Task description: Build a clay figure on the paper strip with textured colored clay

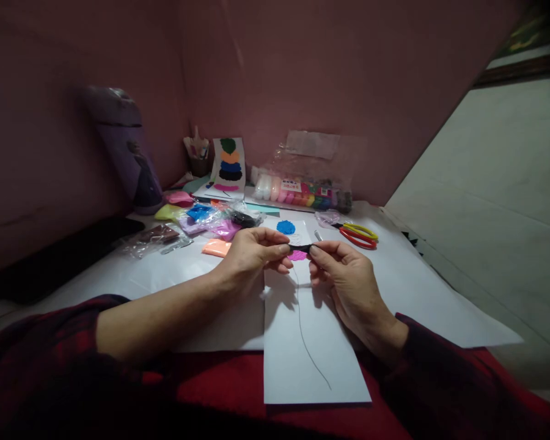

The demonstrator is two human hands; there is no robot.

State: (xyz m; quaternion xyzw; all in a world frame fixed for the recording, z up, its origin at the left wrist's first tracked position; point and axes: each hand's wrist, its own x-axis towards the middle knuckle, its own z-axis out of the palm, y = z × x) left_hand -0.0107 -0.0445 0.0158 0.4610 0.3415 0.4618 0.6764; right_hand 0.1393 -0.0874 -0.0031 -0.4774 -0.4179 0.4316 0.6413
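Note:
A short strip of black modelling clay (300,248) is stretched between my hands above the paper. My left hand (254,256) pinches its left end between thumb and forefinger. The other end is pinched in my right hand (351,278). Below lies a white sheet of paper (284,342) with a thin curved line drawn down it. Near the sheet's far end are a round patch of blue clay (285,227) and, partly hidden behind the black strip, a patch of pink clay (297,256).
Bagged coloured clay (200,212) and an orange packet (215,247) lie at left. Scissors (358,235) with red and yellow handles rest at right. Behind stand a clay multipack (297,189), a card with colour patches (230,165), a pen cup (197,156) and a purple container (128,153).

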